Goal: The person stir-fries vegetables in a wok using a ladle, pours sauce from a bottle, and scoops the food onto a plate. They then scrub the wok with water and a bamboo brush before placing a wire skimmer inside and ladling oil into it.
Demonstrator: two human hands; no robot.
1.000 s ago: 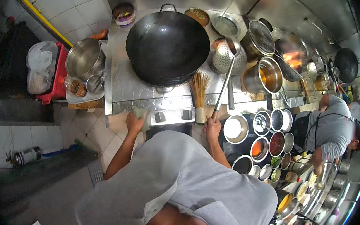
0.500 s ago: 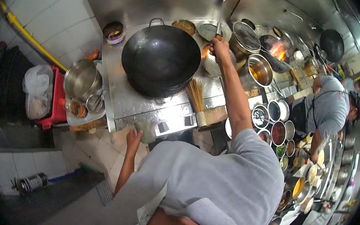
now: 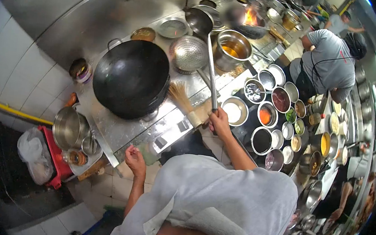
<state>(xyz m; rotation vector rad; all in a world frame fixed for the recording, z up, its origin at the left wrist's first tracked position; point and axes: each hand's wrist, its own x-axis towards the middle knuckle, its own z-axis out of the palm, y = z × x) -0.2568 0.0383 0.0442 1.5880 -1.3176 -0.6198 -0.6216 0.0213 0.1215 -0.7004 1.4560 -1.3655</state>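
Note:
My right hand (image 3: 218,122) is closed around the handle of a long ladle (image 3: 199,23). Its dark round bowl is up beside the pot of amber liquid (image 3: 233,49). At the front edge of the stove, my left hand (image 3: 136,160) pinches a greenish cloth (image 3: 149,153), which looks blurred. A large black wok (image 3: 130,79) rests on the burner in front of me, with nothing visible in it. Between the wok and my right hand lies a bamboo brush (image 3: 182,97). A perforated strainer (image 3: 188,53) sits behind the brush, left of the ladle handle.
Many bowls of ingredients, including a white one (image 3: 234,111), stand to my right. Flames (image 3: 251,16) rise at a farther wok. A co-worker (image 3: 331,59) bends over the counter at right. A steel pot (image 3: 71,127) and a red crate (image 3: 51,158) are at left.
My right hand has drawn back toward my body, bringing the ladle with it. The view has turned to the right. My left hand still has the cloth near the stove edge.

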